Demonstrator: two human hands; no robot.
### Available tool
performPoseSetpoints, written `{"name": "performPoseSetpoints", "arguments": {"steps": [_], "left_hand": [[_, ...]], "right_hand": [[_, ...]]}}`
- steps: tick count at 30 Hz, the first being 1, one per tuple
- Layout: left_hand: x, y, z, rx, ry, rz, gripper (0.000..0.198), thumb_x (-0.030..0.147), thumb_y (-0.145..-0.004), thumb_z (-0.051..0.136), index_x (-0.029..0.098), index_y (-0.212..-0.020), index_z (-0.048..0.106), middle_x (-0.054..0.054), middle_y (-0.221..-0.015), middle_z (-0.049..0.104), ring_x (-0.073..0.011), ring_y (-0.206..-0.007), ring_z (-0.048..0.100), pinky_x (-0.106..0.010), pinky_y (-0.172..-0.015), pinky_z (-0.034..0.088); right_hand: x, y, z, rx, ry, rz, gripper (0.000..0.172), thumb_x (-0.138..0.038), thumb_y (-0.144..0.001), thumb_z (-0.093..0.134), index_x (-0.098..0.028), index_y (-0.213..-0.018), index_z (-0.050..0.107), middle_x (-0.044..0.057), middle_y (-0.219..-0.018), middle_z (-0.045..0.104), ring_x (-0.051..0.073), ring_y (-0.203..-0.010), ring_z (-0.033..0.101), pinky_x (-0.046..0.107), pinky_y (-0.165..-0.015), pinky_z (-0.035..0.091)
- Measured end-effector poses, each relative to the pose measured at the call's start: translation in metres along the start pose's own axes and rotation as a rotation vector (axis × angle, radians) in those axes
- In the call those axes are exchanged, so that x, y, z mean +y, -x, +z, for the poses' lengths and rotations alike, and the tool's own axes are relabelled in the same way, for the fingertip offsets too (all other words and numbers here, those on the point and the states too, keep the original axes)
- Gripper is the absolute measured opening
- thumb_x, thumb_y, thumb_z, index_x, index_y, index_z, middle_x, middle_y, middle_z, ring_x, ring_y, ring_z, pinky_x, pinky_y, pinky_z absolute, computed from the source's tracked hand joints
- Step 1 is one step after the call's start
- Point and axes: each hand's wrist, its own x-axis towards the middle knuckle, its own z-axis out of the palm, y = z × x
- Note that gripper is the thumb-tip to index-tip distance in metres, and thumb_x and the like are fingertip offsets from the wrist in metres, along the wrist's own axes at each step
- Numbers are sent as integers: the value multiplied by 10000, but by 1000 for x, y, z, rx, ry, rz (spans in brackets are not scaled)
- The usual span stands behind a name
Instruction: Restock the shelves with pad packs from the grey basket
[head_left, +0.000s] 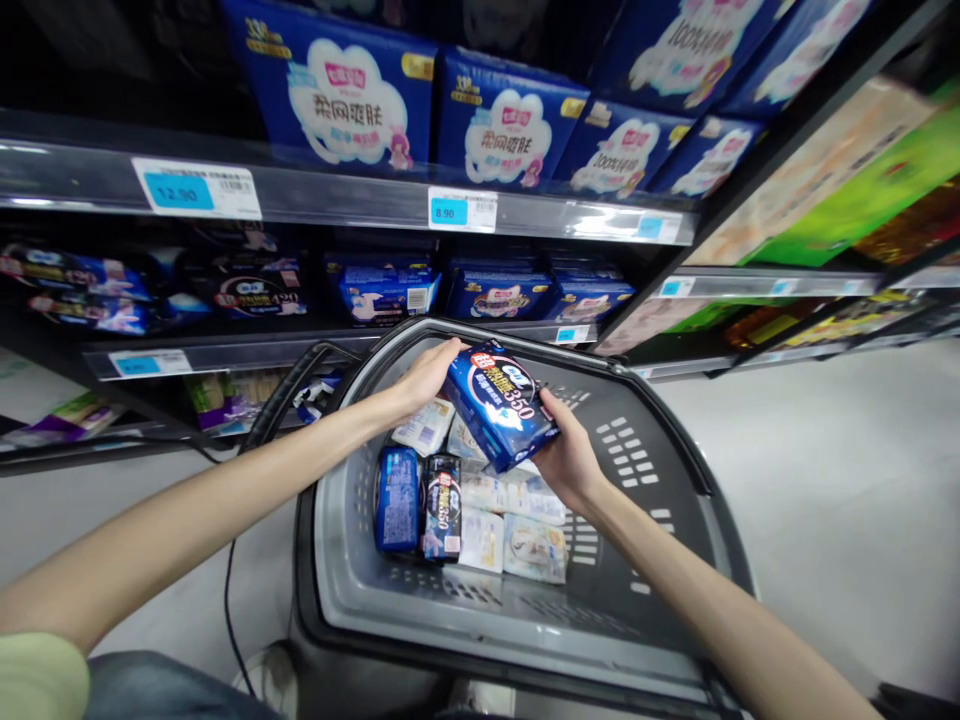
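Note:
Between my two hands is a dark blue pack of sanitary pads marked 350, held tilted over a grey shopping basket. My left hand grips its upper left edge, and my right hand is closed round its lower right end. Below it in the basket lie a blue pack and a black pack also marked 350. Several white packs sit beside them, partly covered by the held pack.
Shelves with price tags run along the front, stocked with large blue packs above and smaller packs below. Green boxes fill shelving at the right. A black cable hangs left of the basket. Pale floor lies to the right.

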Motion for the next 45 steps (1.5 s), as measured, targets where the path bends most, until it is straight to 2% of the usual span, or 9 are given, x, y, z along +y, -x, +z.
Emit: {"name": "performPoseSetpoints", "arguments": {"steps": [3, 7, 11, 16, 23, 29, 35, 41, 45], "left_hand": [[3, 1, 2, -32, 220, -196, 402, 520, -970, 456, 191, -1018, 682, -53, -919, 730, -201, -780, 647, -326, -730, 522], [7, 4, 2, -112, 361, -277, 419, 565, -945, 512, 176, -964, 667, -67, -931, 741, -194, -775, 655, -357, -775, 544], [8, 3, 2, -151, 428, -237, 401, 552, -913, 590, 177, -1029, 671, -84, -988, 750, -208, -849, 681, -372, -839, 550], [2, -1, 3, -149, 466, -187, 355, 504, -950, 575, 164, -999, 666, -87, -989, 747, -184, -848, 686, -340, -840, 554], [5, 3, 4, -94, 433, -137, 234, 403, -971, 582, 178, -997, 638, -51, -942, 714, -149, -773, 660, -305, -752, 559], [9, 6, 5, -57, 402, -109, 142, 305, -975, 570, 189, -1004, 645, -25, -927, 680, -121, -728, 619, -244, -661, 514], [6, 1, 6, 49, 416, -50, 134, 267, -971, 565, 192, -1020, 664, -21, -957, 685, -116, -766, 614, -229, -698, 504], [4, 0, 6, 48, 448, -20, 145, 232, -973, 537, 186, -1006, 670, -22, -946, 688, -113, -774, 606, -228, -720, 493], [4, 0, 5, 28, 427, -32, 151, 200, -954, 541, 177, -1020, 674, -37, -1001, 703, -125, -809, 620, -234, -737, 496]], "right_hand": [[0, 1, 0, 6, -4, -4, 337, -506, -786, 757, -267, -1023, 749, -13, -1034, 765, 221, -956, 685, 297, -704, 545], [-4, 1, 1, 19, -4, -8, 357, -508, -761, 774, -263, -1020, 748, -9, -1031, 766, 230, -974, 685, 308, -719, 555], [-10, 3, 4, 40, -24, -1, 368, -503, -757, 775, -251, -1023, 744, 2, -1061, 766, 245, -1014, 681, 325, -759, 569], [-11, 3, 4, 16, -3, -14, 362, -522, -773, 758, -259, -1021, 735, 5, -1043, 770, 257, -1018, 684, 343, -772, 567], [-7, 1, 1, -1, 25, -15, 383, -548, -778, 751, -274, -1044, 725, 0, -1077, 762, 253, -1016, 681, 340, -760, 559], [-7, -2, -1, -31, 65, -19, 438, -576, -792, 728, -273, -1109, 722, 10, -1113, 754, 245, -998, 683, 337, -741, 566], [-14, -4, -1, -65, 134, 46, 469, -636, -792, 702, -246, -1052, 723, 41, -1032, 761, 233, -886, 698, 360, -702, 581], [-11, -6, -5, -31, 147, -43, 451, -646, -780, 720, -236, -966, 721, 31, -1019, 752, 217, -903, 674, 337, -740, 562], [-3, -9, -10, -4, 173, -105, 484, -686, -755, 724, -233, -925, 714, 25, -946, 735, 200, -837, 652, 330, -728, 533]]}}
